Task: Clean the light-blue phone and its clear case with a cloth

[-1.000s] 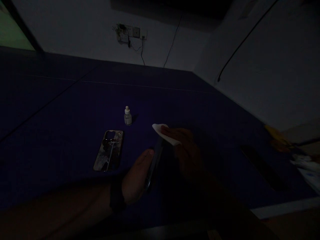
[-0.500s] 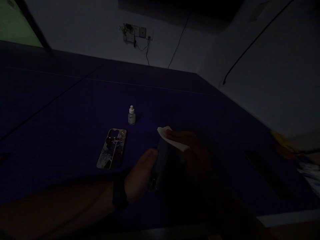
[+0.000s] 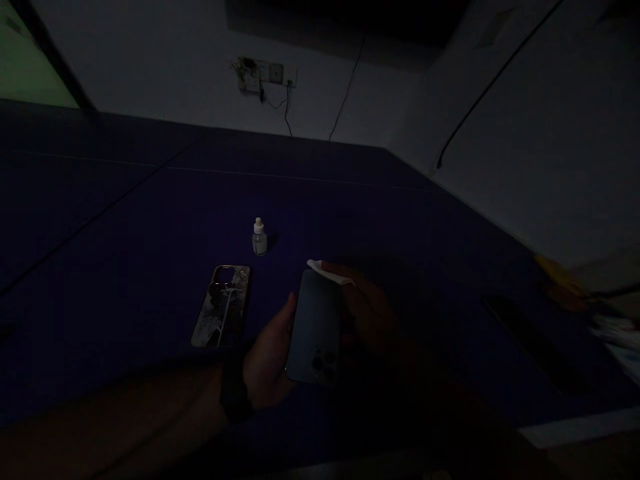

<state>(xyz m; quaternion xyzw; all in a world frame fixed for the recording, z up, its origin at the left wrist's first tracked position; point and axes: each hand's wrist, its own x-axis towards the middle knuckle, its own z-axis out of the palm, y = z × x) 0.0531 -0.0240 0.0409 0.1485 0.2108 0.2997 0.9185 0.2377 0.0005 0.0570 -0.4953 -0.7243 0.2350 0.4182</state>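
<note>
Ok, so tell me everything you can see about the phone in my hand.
The phone is a slim rectangle with rounded corners, its bare back showing, dark blue-grey and smooth, perhaps glass. A cluster of camera lenses sits at the end nearest you. Your left hand grips its left side, thumb along the edge. A white cloth in your right hand appears to touch its far end. The dimness hides finer marks.

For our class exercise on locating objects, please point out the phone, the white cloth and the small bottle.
Phone (image 3: 313, 323): head view, on the middle of its back.
White cloth (image 3: 328, 274): head view, on the middle of its visible strip.
Small bottle (image 3: 259, 245): head view, on its body.
</note>
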